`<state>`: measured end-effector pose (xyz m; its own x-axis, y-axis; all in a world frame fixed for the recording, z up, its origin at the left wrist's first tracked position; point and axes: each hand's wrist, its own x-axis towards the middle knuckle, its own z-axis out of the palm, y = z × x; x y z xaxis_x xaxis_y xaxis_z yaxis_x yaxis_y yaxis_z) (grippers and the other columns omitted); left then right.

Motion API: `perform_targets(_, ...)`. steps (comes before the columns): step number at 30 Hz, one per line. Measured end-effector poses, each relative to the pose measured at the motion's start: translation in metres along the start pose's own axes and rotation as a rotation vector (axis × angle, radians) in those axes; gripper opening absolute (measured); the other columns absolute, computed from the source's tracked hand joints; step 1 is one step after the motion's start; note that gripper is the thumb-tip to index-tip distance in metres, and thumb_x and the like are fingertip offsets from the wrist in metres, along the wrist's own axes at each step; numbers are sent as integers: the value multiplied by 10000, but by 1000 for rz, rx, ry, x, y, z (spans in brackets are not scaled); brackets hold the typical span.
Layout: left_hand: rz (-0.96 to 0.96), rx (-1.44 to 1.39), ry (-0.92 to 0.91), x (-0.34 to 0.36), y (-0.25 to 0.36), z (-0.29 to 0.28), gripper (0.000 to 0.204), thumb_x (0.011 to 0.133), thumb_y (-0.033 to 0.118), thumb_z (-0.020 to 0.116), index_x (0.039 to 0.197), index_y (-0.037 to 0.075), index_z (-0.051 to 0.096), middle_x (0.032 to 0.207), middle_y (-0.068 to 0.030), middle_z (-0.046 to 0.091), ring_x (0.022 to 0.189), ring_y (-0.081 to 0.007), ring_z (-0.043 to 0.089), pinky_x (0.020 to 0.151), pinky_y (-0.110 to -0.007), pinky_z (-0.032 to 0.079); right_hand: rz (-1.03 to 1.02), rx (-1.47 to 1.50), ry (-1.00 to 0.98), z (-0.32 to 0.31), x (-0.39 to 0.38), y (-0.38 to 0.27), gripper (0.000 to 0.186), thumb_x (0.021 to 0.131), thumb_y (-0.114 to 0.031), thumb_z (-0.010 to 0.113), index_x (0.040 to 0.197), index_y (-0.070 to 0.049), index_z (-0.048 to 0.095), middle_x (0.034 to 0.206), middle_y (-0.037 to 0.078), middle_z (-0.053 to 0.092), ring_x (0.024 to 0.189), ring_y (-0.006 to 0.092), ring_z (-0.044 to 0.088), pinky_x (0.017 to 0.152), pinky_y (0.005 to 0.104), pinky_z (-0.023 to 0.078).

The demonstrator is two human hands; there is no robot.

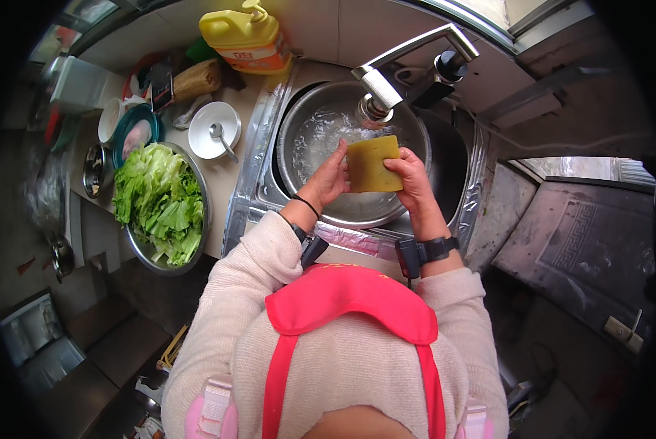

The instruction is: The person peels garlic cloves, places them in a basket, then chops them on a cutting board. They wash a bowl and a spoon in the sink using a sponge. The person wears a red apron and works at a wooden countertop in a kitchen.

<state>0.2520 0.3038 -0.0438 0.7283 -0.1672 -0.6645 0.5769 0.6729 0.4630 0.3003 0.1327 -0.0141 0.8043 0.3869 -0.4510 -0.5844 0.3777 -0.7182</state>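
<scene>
Low in the frame I see a pink apron over a cream sweater. Above it, at centre, my left hand [331, 178] and right hand [413, 178] pinch a yellow sponge [373, 164] by its side edges — held flat over the steel basin [408, 139], under the faucet [386, 84], probably so drips fall inside. Left: a bowl of lettuce [161, 201]; upper left, a yellow detergent jug [246, 38].
</scene>
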Motion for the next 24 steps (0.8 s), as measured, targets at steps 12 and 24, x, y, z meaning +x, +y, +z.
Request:
perform_targets(12, 539, 98, 228, 34, -19, 3, 259, 800, 92, 577, 1050, 38, 531, 1012, -79, 581, 922, -188, 575, 792, -315, 478, -14, -18, 154, 16, 19, 62, 314, 828, -253, 563, 1077, -73, 500, 1035, 85, 543, 973, 167, 513, 791, 296, 437)
perform_targets(24, 1253, 1534, 140, 8, -24, 23, 304, 771, 281, 561, 960, 45, 527, 1079, -168, 510, 923, -371, 499, 802, -395, 413, 320, 431, -9, -6, 28, 60, 430, 921, -413, 367, 1074, -35, 505, 1057, 114, 560, 962, 229, 555, 866, 342, 447)
